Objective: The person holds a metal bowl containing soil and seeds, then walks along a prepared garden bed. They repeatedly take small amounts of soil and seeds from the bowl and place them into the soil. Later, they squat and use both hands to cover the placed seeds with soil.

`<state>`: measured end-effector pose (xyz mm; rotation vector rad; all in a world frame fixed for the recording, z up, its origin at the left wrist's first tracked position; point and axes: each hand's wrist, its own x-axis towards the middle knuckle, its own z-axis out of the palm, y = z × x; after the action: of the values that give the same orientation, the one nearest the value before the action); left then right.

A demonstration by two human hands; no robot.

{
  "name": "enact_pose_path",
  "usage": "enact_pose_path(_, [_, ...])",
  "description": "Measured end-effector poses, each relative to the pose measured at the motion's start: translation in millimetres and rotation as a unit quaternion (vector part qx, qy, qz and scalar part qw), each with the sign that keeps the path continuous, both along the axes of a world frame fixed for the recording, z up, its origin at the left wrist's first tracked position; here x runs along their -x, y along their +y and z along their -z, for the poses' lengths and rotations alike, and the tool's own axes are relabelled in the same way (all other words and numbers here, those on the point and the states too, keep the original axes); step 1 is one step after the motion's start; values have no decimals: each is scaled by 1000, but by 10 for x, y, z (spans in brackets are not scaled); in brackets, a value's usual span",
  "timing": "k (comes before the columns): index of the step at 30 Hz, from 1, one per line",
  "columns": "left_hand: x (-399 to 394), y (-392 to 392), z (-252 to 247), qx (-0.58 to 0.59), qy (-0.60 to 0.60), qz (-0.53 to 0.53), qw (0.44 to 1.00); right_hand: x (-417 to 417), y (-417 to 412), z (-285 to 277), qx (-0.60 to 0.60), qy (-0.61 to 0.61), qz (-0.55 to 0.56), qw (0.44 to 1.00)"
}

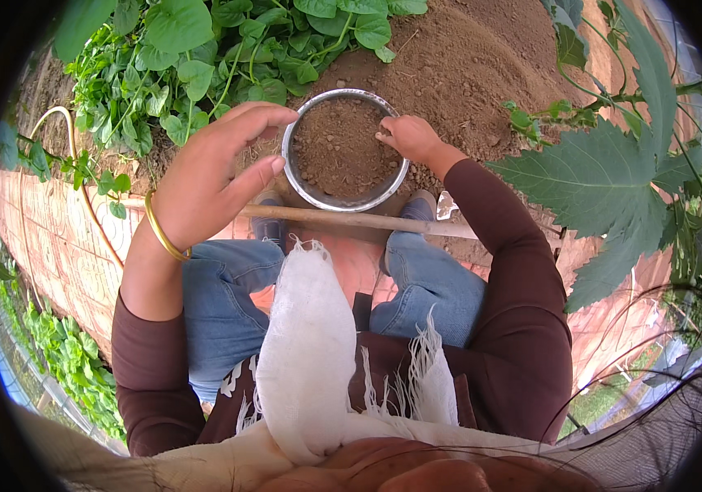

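A round metal basin (pixel 399 182) filled with loose brown soil (pixel 342 144) sits on the ground in front of my feet. My left hand (pixel 219 163) hovers at its left side, thumb and fingers spread; the fingertips come close to the rim, and I cannot tell if they touch. Nothing shows in that hand. At the opposite side, my right hand (pixel 411 139) reaches over the upper right rim with its fingers curled together above the soil. Whether a bit of soil is pinched in those fingers is too small to tell.
A wooden pole (pixel 326 215) lies crosswise between the basin and my legs. Leafy green plants (pixel 252 49) crowd the upper left, and a large lobed leaf (pixel 609 178) hangs at right. Bare soil (pixel 468 67) rises beyond the basin. A thin yellow hose (pixel 73 138) curves at left over paving (pixel 49 221).
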<state>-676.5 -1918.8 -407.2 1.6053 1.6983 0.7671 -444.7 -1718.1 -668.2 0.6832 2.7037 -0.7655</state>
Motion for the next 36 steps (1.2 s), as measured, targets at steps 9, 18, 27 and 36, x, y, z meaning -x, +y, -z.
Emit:
enact_pose_path(9, [-119, 19, -70, 7, 2, 37, 999, 133, -181, -278, -91, 99, -22, 991])
enact_pose_path(18, [-168, -21, -44, 5, -2, 51, 999, -707, 374, 67, -236, 26, 192, 952])
enact_pose_path(27, [-81, 31, 14, 26, 19, 61, 998, -1186, -131, 1123, 167, -154, 36, 973])
enact_pose_path(36, [-90, 239, 94, 57, 11, 41, 997, -1198, 545, 1276, 432, -20, 323, 842])
